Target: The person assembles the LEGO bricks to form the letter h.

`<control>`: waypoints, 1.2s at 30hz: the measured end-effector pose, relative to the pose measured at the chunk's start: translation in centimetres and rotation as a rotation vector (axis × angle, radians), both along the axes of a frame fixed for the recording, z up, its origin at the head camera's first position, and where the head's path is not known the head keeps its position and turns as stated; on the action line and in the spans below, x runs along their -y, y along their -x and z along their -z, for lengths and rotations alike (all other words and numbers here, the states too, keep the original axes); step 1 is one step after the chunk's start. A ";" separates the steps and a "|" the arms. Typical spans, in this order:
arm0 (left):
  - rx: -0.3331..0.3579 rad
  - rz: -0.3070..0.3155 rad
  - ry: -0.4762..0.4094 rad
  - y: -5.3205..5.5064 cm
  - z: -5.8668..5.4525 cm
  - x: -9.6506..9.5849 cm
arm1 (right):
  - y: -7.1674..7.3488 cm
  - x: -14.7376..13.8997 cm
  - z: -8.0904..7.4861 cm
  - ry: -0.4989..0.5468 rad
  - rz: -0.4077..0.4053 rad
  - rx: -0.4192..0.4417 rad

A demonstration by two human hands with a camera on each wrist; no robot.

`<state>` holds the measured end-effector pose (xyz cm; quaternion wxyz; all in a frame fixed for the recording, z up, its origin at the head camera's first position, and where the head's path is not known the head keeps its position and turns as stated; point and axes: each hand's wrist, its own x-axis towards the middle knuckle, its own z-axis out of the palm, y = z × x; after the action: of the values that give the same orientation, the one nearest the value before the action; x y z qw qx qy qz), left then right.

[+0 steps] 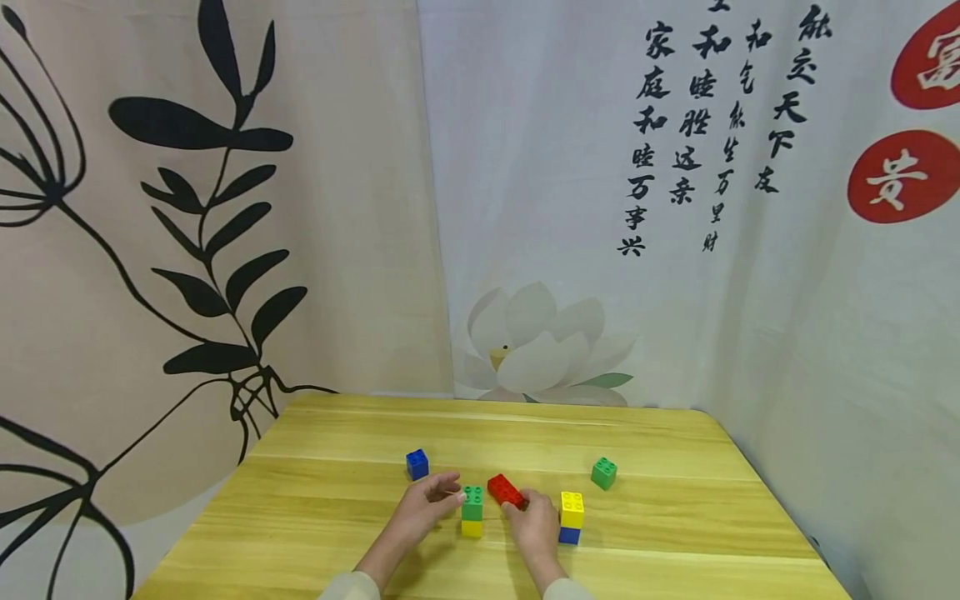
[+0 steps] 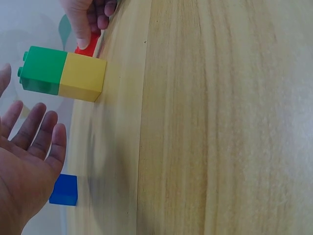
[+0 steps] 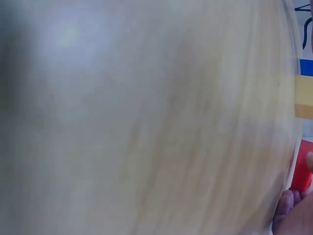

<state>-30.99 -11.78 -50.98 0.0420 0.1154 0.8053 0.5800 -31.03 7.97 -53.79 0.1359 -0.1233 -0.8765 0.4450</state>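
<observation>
My right hand [image 1: 534, 527] pinches the near end of a red brick [image 1: 504, 489] between thumb and fingers, low at the tabletop. In the right wrist view only the edge of this red brick [image 3: 303, 169] and part of the hand [image 3: 296, 215] show. Left of it stands an upright stack, a green brick [image 1: 472, 502] over a yellow brick [image 1: 472, 528]. My left hand [image 1: 422, 510] is beside that stack with loosely spread fingers and holds nothing. The left wrist view shows a gap between these fingers [image 2: 39, 129] and the stack's green brick [image 2: 44, 71].
A blue brick [image 1: 417, 464] lies beyond my left hand. To the right of my right hand stands another stack, a yellow brick [image 1: 572, 508] on a blue brick [image 1: 569, 535]. A green brick [image 1: 604, 473] sits farther back right on the wooden table [image 1: 675, 533]. Printed curtains hang behind.
</observation>
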 end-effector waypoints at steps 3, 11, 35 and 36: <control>0.008 0.023 -0.001 0.0 0.1 0.1 | 0.0 0.0 -0.1 0.010 -0.006 0.010; 0.001 0.060 0.001 0.2 0.2 0.0 | -0.2 0.1 -0.5 0.035 -0.012 -0.005; 0.052 0.059 0.012 0.1 0.8 -0.2 | -0.1 0.8 -3.4 0.136 -0.053 -0.044; 0.051 0.063 0.010 0.2 0.8 -0.2 | -0.2 0.8 -3.6 0.141 -0.057 -0.049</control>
<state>-31.15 -11.54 -51.81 0.0814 0.1255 0.8027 0.5773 -30.87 7.16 -50.17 0.1354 -0.0968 -0.8425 0.5124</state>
